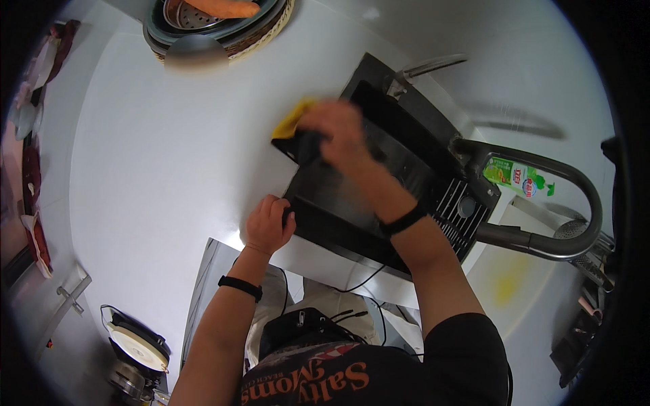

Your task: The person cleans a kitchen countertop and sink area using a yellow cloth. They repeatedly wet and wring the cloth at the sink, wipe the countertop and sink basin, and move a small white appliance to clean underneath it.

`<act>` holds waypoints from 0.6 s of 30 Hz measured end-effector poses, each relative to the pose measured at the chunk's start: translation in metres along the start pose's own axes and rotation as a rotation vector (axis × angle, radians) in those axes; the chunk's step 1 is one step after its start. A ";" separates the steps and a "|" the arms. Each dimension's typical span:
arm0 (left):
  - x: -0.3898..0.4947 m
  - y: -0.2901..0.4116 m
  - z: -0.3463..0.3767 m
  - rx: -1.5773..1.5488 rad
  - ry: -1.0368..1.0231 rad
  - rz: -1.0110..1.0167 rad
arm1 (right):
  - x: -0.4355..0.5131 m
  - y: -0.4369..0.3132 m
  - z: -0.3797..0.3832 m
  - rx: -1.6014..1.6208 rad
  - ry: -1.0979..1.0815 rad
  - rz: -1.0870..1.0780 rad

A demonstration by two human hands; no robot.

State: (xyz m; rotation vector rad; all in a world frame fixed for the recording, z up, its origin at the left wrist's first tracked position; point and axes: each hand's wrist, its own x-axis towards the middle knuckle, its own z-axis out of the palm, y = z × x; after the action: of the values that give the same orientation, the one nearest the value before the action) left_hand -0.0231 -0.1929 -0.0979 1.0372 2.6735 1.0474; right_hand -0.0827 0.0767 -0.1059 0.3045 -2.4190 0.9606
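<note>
My right hand point(337, 129), blurred, holds a yellow cloth point(293, 119) over the left rim of a black kitchen sink point(330, 188). Beside the cloth, a dark piece at the sink's rim is partly hidden under the hand, and I cannot tell what it is. With its fingers curled, my left hand point(269, 223) rests on the sink's near left corner; whether it grips anything there does not show clearly.
A dark pull-out faucet point(548, 248) arches at the right, near a green dish soap bottle point(513, 176). Slatted rack bars point(457, 213) cross the sink's right end. Stacked bowls in a woven basket point(269, 38) hold a carrot point(223, 7). Black cables hang by the counter's front.
</note>
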 end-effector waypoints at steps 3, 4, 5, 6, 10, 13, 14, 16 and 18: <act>0.000 0.000 0.001 -0.015 0.001 -0.001 | 0.038 0.067 -0.015 -0.520 0.315 0.396; 0.001 -0.001 0.001 -0.030 -0.012 -0.007 | 0.057 0.090 -0.010 -0.561 0.212 0.556; 0.000 -0.001 0.001 -0.058 0.016 0.006 | 0.068 0.106 -0.002 -0.589 0.108 0.680; 0.000 -0.001 0.001 -0.060 0.013 -0.012 | 0.069 0.112 0.008 -0.613 0.114 0.646; -0.002 -0.001 0.002 -0.069 0.024 -0.025 | 0.047 0.086 0.033 -0.619 0.036 0.380; -0.002 -0.003 0.004 -0.137 0.037 -0.060 | 0.022 0.022 0.053 -0.487 0.017 0.188; -0.001 -0.005 0.004 -0.173 0.035 -0.078 | 0.015 -0.002 0.063 -0.446 -0.043 0.204; -0.001 -0.011 0.005 -0.267 0.081 -0.109 | 0.003 -0.046 0.077 -0.324 -0.099 0.204; -0.004 -0.018 0.004 -0.402 0.124 -0.133 | -0.013 -0.080 0.081 -0.180 -0.171 0.234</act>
State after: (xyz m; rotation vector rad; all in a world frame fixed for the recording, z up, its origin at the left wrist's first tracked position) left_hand -0.0286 -0.2029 -0.1132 0.7293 2.4244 1.5755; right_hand -0.0718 -0.0370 -0.1174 0.0403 -2.7222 0.8339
